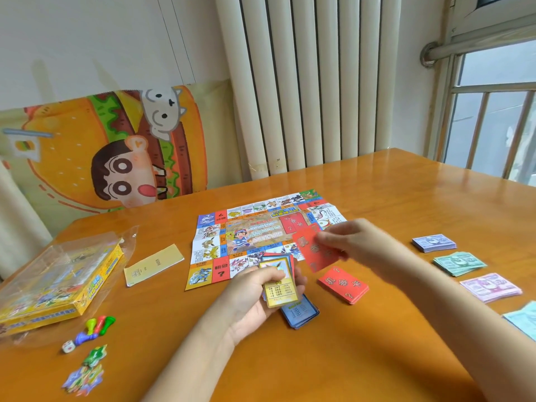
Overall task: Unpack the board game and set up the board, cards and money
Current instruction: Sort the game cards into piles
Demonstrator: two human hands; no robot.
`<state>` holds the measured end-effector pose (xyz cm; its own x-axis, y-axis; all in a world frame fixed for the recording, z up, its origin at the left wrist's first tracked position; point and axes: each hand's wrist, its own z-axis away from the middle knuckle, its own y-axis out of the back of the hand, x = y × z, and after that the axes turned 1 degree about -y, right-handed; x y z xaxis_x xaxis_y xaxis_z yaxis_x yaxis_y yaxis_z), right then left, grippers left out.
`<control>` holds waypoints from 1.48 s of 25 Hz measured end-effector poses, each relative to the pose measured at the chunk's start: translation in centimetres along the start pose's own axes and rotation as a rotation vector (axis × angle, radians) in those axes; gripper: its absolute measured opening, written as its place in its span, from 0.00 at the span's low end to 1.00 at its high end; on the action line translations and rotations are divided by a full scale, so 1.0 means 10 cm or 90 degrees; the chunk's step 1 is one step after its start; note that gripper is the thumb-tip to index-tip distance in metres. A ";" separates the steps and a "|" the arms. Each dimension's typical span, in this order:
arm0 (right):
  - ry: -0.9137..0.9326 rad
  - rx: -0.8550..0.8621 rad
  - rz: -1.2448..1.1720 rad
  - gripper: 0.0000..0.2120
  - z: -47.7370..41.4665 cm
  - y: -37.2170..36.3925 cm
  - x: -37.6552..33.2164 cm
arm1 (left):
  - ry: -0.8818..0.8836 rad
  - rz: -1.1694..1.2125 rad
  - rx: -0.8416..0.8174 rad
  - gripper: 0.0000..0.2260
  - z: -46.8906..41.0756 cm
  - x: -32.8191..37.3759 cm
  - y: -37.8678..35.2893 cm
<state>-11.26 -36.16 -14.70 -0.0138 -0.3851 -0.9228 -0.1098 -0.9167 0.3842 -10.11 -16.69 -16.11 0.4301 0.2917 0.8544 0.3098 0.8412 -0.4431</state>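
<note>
Clear plastic wrapping [43, 274] lies open at the left edge of the orange wooden table [377, 358], with the yellow game box [52, 291] inside it, lid side up and slightly tilted toward the camera. What the box itself contains cannot be seen. Just in front of it sit coloured pawns [97, 326], a white die [68, 347] and a small pile of cut-out figures [85, 375]. A pale yellow slip [153, 264] lies between the box and the board.

The game board [232, 242] is unfolded flat in the middle of the table, a red card area showing near its right end.

The left hand [261, 294] is closed around a fanned stack of cards [280, 280], thumb across the face of the top yellow-bordered one, fingers wrapped behind. Under that hand a blue-backed card pile [303, 313] rests on the table. The right hand [351, 242] pinches a single red card [317, 252] between thumb and fingertips, holding it in the air above the board's near right corner; the card is blurred. Just below it a red card pile [343, 284] lies on the table.

Along the right side, well apart from the board, sit money stacks: purple [433, 242], green [459, 263], pink [490, 287] and, cut by the frame edge, light blue [522, 319].
</note>
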 end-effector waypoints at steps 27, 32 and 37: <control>0.036 -0.015 -0.078 0.11 0.04 -0.23 0.05 | -0.115 -0.003 0.028 0.08 -0.04 -0.07 -0.03; 0.003 -0.094 -0.105 0.09 0.07 -0.24 0.03 | -0.163 -0.095 0.074 0.09 -0.06 -0.07 0.05; 0.037 -0.110 -0.071 0.05 0.14 -0.36 0.03 | -0.205 -0.129 0.137 0.09 -0.03 -0.03 0.05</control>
<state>-12.25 -32.83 -16.37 0.0462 -0.2807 -0.9587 0.0647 -0.9569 0.2833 -9.85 -16.52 -16.69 0.0815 0.2086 0.9746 0.1616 0.9621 -0.2195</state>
